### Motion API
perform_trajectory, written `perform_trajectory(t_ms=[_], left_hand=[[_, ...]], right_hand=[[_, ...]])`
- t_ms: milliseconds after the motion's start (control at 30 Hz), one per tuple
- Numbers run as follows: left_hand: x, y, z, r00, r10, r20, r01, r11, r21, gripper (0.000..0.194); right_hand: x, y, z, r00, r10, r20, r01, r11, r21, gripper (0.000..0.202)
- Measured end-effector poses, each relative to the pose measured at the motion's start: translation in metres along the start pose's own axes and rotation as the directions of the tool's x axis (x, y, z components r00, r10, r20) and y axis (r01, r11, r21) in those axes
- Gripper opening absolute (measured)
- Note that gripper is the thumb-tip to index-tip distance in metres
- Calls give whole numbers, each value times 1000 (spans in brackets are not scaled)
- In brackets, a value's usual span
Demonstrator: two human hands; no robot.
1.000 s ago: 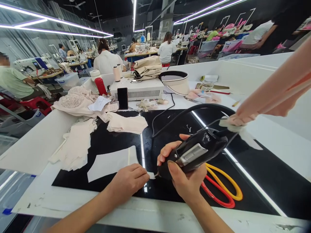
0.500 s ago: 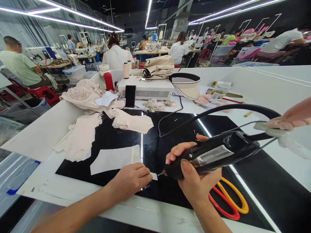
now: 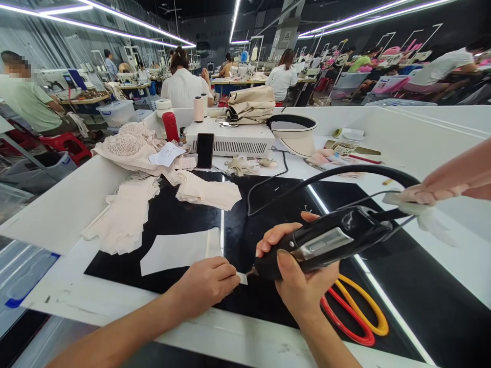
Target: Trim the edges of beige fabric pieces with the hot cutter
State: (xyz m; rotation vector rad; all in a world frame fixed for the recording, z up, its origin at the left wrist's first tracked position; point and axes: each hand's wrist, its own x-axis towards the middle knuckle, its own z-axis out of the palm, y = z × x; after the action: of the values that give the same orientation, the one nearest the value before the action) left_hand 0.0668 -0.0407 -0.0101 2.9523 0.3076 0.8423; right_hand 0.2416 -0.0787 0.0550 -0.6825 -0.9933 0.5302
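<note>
My left hand (image 3: 209, 286) pinches a small white piece (image 3: 242, 278) low over the black board (image 3: 268, 204). My right hand (image 3: 299, 276) is wrapped round a black handheld tool (image 3: 322, 243) with a silver plate on its side. The tool's thin metal tip points left and meets the end of the white piece, or nearly so. Beyond my left hand lies a flat white panel (image 3: 176, 250) with a cream strip on it. Scissors with red and orange handles (image 3: 378, 314) lie right of my right wrist.
Another person's hand (image 3: 429, 191) holds a pale cloth by the tool's cable at the right. Beige fabric stacks (image 3: 123, 214), a phone (image 3: 205, 151), a white box (image 3: 241, 143) and a round bin (image 3: 293, 135) stand or lie farther back. Low white walls edge the table.
The tool and my right hand have shifted slightly left, its tip now at the white piece. The other person's hand has also moved left with the cloth.
</note>
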Motion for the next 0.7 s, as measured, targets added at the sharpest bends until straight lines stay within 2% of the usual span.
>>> perform_trajectory(t_ms=[367, 700], left_hand=[[0, 0, -3, 1000, 5, 12, -5, 1000, -3, 32], [-1, -1, -2, 1000, 5, 21, -5, 1000, -14, 30]], right_hand=[[-2, -1, -1, 1000, 21, 2, -21, 999, -38, 44], [-7, -9, -4, 999, 33, 10, -33, 999, 20, 47]])
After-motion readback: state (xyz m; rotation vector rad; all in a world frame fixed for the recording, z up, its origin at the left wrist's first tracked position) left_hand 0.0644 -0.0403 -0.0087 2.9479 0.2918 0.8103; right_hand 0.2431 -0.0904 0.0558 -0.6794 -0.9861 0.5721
